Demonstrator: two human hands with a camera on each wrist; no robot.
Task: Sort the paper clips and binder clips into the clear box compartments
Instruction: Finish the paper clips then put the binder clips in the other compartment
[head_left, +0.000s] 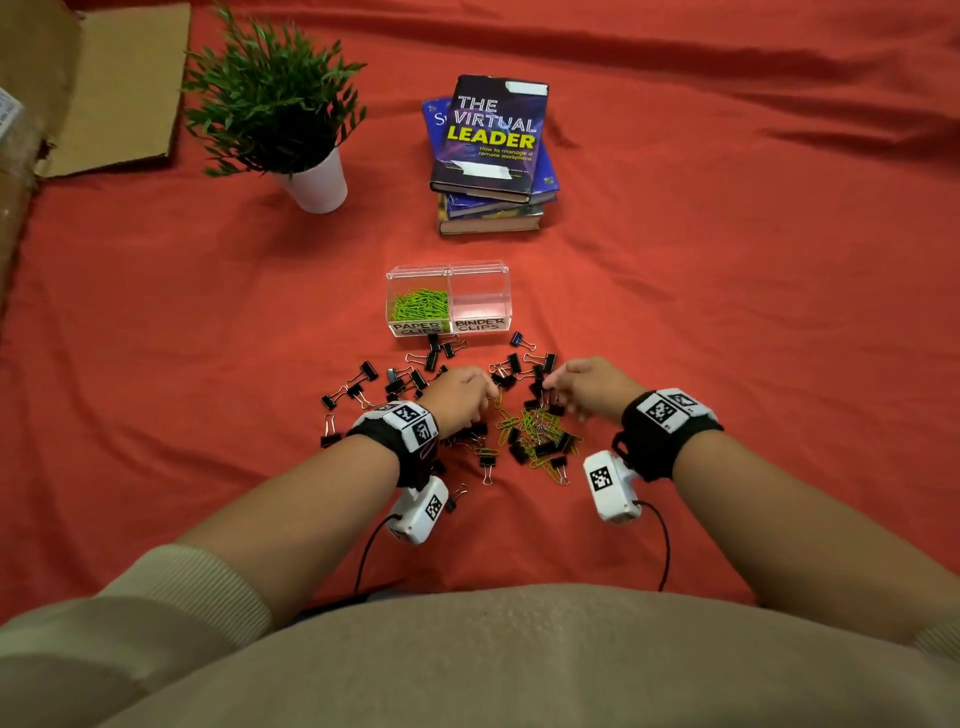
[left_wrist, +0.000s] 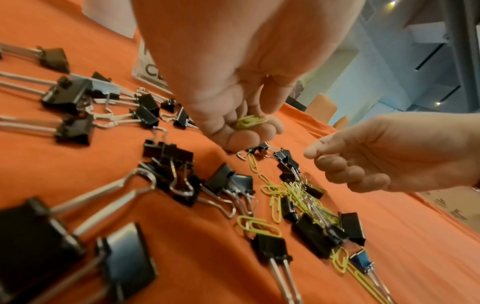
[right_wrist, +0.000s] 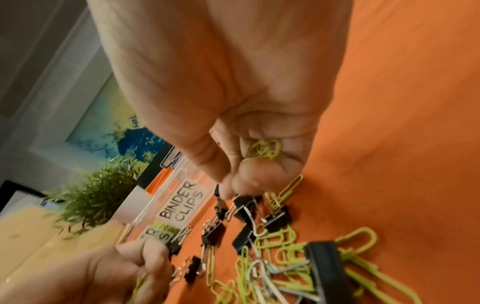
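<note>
A clear two-compartment box (head_left: 448, 270) stands on the red cloth. Its left compartment, labelled PAPER CLIPS, holds green paper clips (head_left: 420, 304). The right one, labelled BINDER CLIPS (head_left: 480, 325), looks empty. In front of the box, black binder clips (head_left: 363, 382) lie scattered around a tangle of green paper clips (head_left: 535, 431). My left hand (head_left: 480, 400) hovers over the heap, its curled fingers holding a few green paper clips (left_wrist: 250, 121). My right hand (head_left: 553, 387) is close beside it. It cups green paper clips (right_wrist: 265, 149) in its palm, and its fingertips (right_wrist: 249, 179) are just above a binder clip (right_wrist: 244, 202).
A potted plant (head_left: 280, 104) in a white pot stands at the back left. A stack of books (head_left: 491, 140) sits behind the box. Cardboard (head_left: 119, 88) lies at the far left. Bare red cloth (head_left: 753, 312) stretches to the right.
</note>
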